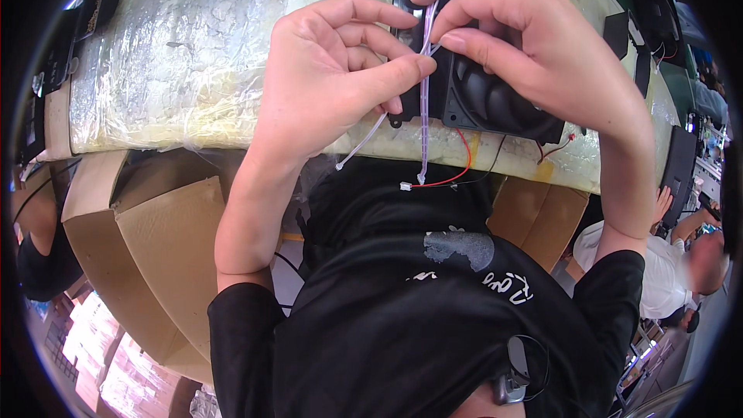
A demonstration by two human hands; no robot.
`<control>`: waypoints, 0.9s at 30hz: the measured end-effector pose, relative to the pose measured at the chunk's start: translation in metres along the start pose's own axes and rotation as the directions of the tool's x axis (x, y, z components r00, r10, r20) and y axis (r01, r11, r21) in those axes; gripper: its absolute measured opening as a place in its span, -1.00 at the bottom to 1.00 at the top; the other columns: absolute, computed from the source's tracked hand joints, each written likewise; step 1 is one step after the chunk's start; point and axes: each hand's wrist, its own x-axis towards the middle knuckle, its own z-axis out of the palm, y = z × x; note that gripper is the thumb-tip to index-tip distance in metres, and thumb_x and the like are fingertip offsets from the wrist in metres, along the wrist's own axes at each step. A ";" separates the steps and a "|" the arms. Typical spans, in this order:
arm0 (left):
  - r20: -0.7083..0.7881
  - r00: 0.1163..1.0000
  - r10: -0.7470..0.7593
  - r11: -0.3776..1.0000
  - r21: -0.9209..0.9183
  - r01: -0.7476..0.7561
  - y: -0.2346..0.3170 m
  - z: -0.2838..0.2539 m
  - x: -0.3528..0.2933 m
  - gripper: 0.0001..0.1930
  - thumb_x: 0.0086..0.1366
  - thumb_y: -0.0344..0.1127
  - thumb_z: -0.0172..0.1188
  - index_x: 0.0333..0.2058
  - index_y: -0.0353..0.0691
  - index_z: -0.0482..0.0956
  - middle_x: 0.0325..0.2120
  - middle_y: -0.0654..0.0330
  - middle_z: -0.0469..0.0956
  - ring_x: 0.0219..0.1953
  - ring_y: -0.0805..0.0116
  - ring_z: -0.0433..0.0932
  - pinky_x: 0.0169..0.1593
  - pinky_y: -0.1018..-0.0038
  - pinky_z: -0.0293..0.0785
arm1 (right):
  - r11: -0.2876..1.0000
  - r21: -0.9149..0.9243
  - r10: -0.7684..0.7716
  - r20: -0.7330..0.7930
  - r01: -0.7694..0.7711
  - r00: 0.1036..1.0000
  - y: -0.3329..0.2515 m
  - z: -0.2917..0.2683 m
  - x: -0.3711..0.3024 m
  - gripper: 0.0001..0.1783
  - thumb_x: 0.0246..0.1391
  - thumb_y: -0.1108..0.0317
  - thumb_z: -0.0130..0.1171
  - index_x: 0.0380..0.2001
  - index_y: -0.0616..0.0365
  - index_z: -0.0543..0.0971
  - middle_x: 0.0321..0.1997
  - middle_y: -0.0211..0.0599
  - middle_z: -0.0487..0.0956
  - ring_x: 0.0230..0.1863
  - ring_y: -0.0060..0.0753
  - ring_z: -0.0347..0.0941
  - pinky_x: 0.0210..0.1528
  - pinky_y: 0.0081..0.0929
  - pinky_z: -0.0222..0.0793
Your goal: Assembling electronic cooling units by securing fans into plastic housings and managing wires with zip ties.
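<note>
A black cooling fan (495,104) lies on the plastic-wrapped table (178,54) near its front edge. Red and black wires (457,174) trail from it over the edge to a small white connector. My left hand (333,70) pinches a thin white cable tie (424,101) between thumb and forefinger, just left of the fan. My right hand (526,39) grips the upper part of the same tie above the fan, its fingers curled over the fan's frame. A second pale tie tail (360,143) hangs down from under my left hand.
Open cardboard boxes (155,240) stand below the table's edge on the left. Dark devices (85,8) line the table's far left, and more black parts (642,39) sit at the right. A person in a white shirt (665,263) sits at the lower right.
</note>
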 end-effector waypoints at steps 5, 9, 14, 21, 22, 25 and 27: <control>0.006 0.999 0.045 0.998 0.052 -0.045 0.002 0.006 0.002 -0.65 0.11 -0.61 0.32 -0.11 -0.53 0.50 -0.43 0.02 0.65 -0.57 0.55 0.57 -0.55 0.71 0.48 | 0.999 0.032 0.008 0.254 -0.017 0.967 0.007 -0.016 0.012 -0.85 0.15 0.40 0.18 -0.32 0.29 0.62 -0.08 -0.04 0.58 -0.20 -0.24 0.56 -0.13 -0.46 0.42; -0.027 0.998 0.054 0.998 0.019 -0.053 -0.006 0.003 0.000 -0.65 0.10 -0.61 0.35 -0.12 -0.53 0.51 -0.44 0.04 0.64 -0.57 0.57 0.56 -0.57 0.73 0.45 | 1.000 0.010 0.015 0.298 -0.018 0.954 0.001 -0.016 0.016 -0.84 0.15 0.37 0.21 -0.33 0.28 0.60 -0.11 -0.11 0.56 -0.30 -0.31 0.51 -0.21 -0.47 0.40; -0.037 0.997 0.070 0.998 -0.009 -0.070 -0.004 0.012 0.003 -0.67 0.10 -0.61 0.35 -0.14 -0.53 0.52 -0.45 0.07 0.64 -0.56 0.58 0.55 -0.57 0.74 0.42 | 1.000 -0.008 0.014 0.312 -0.012 0.950 -0.002 -0.018 0.017 -0.84 0.15 0.36 0.21 -0.34 0.26 0.60 -0.17 -0.16 0.54 -0.37 -0.35 0.47 -0.25 -0.45 0.38; 0.029 0.999 0.044 0.997 -0.069 -0.042 -0.011 -0.001 -0.003 -0.61 0.10 -0.60 0.36 -0.08 -0.54 0.51 -0.42 0.06 0.64 -0.54 0.60 0.55 -0.55 0.74 0.43 | 0.439 -0.004 -0.895 -0.083 0.898 0.437 0.072 0.013 0.037 -0.86 0.15 0.38 0.21 -0.33 0.26 0.60 -0.16 -0.16 0.54 -0.29 -0.32 0.50 -0.20 -0.48 0.40; 0.036 0.998 0.049 0.996 -0.077 -0.046 -0.011 -0.001 -0.003 -0.60 0.10 -0.60 0.36 -0.06 -0.54 0.50 -0.42 0.05 0.64 -0.54 0.60 0.55 -0.55 0.74 0.42 | 0.441 -0.004 -0.895 -0.082 0.898 0.439 0.071 0.011 0.037 -0.86 0.15 0.38 0.21 -0.33 0.26 0.60 -0.16 -0.16 0.54 -0.29 -0.32 0.50 -0.20 -0.48 0.40; 0.010 0.999 0.030 0.999 -0.030 -0.030 -0.007 0.002 -0.003 -0.59 0.10 -0.59 0.37 -0.06 -0.54 0.49 -0.41 0.04 0.64 -0.53 0.59 0.56 -0.55 0.75 0.42 | 0.434 -0.032 -0.901 -0.028 0.900 0.433 0.068 0.006 0.037 -0.87 0.15 0.40 0.20 -0.32 0.26 0.61 -0.14 -0.16 0.55 -0.25 -0.31 0.52 -0.18 -0.48 0.41; 0.011 0.998 0.055 0.998 -0.015 -0.055 -0.006 0.007 0.000 -0.58 0.09 -0.59 0.37 -0.06 -0.54 0.49 -0.41 0.04 0.64 -0.53 0.59 0.56 -0.55 0.75 0.42 | 0.479 -0.030 -0.878 -0.002 0.878 0.479 0.065 0.005 0.034 -0.87 0.15 0.40 0.20 -0.31 0.25 0.62 -0.12 -0.15 0.55 -0.22 -0.29 0.53 -0.16 -0.46 0.41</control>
